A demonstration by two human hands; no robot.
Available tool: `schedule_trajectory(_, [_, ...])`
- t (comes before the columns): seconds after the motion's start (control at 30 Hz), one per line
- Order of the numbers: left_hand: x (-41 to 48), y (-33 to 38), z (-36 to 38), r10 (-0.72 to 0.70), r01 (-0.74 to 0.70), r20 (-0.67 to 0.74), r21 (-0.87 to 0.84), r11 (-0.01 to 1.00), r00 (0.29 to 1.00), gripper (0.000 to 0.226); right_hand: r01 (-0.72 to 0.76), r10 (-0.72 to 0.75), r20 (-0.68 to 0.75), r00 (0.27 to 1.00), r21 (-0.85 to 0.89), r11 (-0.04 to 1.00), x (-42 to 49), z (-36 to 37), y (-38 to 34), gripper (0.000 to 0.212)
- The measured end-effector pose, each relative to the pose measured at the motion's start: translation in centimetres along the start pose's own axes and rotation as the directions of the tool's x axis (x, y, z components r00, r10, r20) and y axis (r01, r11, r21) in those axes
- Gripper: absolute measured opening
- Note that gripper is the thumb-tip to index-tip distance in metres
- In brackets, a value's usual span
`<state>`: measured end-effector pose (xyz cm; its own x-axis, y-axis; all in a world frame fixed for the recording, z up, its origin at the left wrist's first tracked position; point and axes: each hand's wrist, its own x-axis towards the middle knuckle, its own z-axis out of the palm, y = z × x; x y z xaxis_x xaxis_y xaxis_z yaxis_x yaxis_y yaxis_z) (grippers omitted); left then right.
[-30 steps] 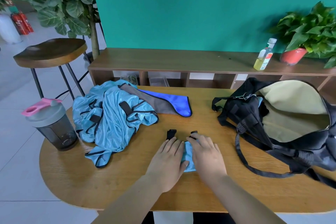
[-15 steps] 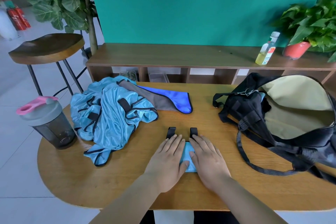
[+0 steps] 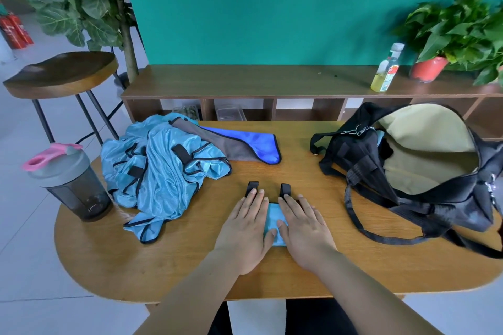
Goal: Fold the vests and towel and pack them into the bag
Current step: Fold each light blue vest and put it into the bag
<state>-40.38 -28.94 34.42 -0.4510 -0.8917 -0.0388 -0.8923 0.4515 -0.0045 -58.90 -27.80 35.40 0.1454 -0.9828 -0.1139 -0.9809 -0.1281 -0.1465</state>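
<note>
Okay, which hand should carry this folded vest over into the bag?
Right. The right hand rests on the folded vest, and the open bag lies on that side; the left hand is farther from it.

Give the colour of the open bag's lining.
Pale yellowish beige: the lining of the black bag, seen in the head view.

head-worn view, looking forward and down, close over table [image 3: 190,266]
</note>
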Motion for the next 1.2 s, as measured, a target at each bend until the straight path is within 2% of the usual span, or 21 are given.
schedule_trajectory(0.17, [-1.4,-0.4,-0.2,-0.039,0.033,-0.103,-0.056,0.998,0.994,0.068,-0.102,0.098,-0.060,0.993,-0.073,0.992,-1.4,-0.5,-0.8,0.064])
schedule_trajectory(0.27, [-2.4,-1.1,-0.6,-0.059,0.037,-0.191,-0.113,0.993,0.980,0.059,-0.039,0.012,-0.145,0.989,-0.183,0.982,-1.5,-0.7,-0.9,0.074])
schedule_trajectory(0.37, [-3.2,-1.4,-0.8,-0.095,0.036,-0.289,-0.205,0.978,0.953,0.051,0.130,-0.156,-0.286,0.946,-0.108,0.986,-0.4,-0.5,-0.5,0.070])
schedule_trajectory(0.43, [-3.7,-1.4,-1.0,-0.133,0.034,-0.335,-0.287,0.957,0.933,0.046,0.210,-0.213,-0.234,0.949,-0.038,0.977,0.3,-1.2,-0.5,0.052])
schedule_trajectory(0.53, [-4.6,-1.0,-1.8,-0.272,0.114,-0.374,-0.394,0.912,0.886,0.042,0.133,-0.136,-0.106,0.985,-0.035,0.991,0.9,-3.0,-0.7,0.036])
schedule_trajectory(0.6, [-5.1,-0.3,-2.3,-0.417,0.245,-0.279,-0.491,0.836,0.865,0.044,0.018,-0.017,-0.055,0.998,0.013,1.000,1.2,-3.8,-0.6,0.034])
schedule_trajectory(0.7, [-5.3,0.5,-2.6,-0.559,0.431,-0.017,-0.617,0.658,0.829,0.049,-0.127,0.120,0.060,0.991,0.124,0.984,1.5,-4.7,-0.2,0.027])
schedule_trajectory(0.73, [-5.3,0.6,-2.7,-0.566,0.468,0.046,-0.620,0.630,0.823,0.047,-0.155,0.143,0.094,0.985,0.135,0.979,1.7,-4.9,0.0,0.025])
schedule_trajectory(0.8, [-5.2,0.8,-2.9,-0.542,0.505,0.121,-0.571,0.647,0.831,0.039,-0.217,0.191,0.147,0.970,0.185,0.958,1.7,-5.1,0.4,0.027])
schedule_trajectory(0.87, [-4.6,0.9,-3.1,-0.511,0.519,0.196,-0.580,0.628,0.837,0.034,-0.240,0.190,0.201,0.961,0.265,0.934,1.5,-5.0,0.8,0.043])
schedule_trajectory(0.9, [-4.2,1.0,-3.3,-0.485,0.521,0.249,-0.630,0.576,0.838,0.035,-0.237,0.173,0.225,0.959,0.299,0.924,1.4,-5.0,0.9,0.053])
schedule_trajectory(0.97, [-3.3,1.5,-4.1,-0.442,0.562,0.377,-0.704,0.435,0.814,0.036,-0.264,0.174,0.253,0.952,0.384,0.885,0.9,-4.7,1.2,0.057])
schedule_trajectory(1.07, [-2.3,2.3,-5.4,-0.471,0.647,0.502,-0.732,0.216,0.725,0.031,-0.354,0.257,0.249,0.934,0.524,0.775,-0.1,-4.1,1.5,0.040])
schedule_trajectory(1.1, [-2.1,2.5,-5.7,-0.487,0.661,0.519,-0.730,0.175,0.702,0.031,-0.370,0.273,0.253,0.928,0.567,0.736,-0.5,-4.0,1.6,0.036])
schedule_trajectory(1.2, [-1.6,2.8,-6.3,-0.487,0.669,0.540,-0.732,0.132,0.687,0.029,-0.382,0.300,0.240,0.923,0.648,0.659,-1.7,-3.9,1.4,0.052])
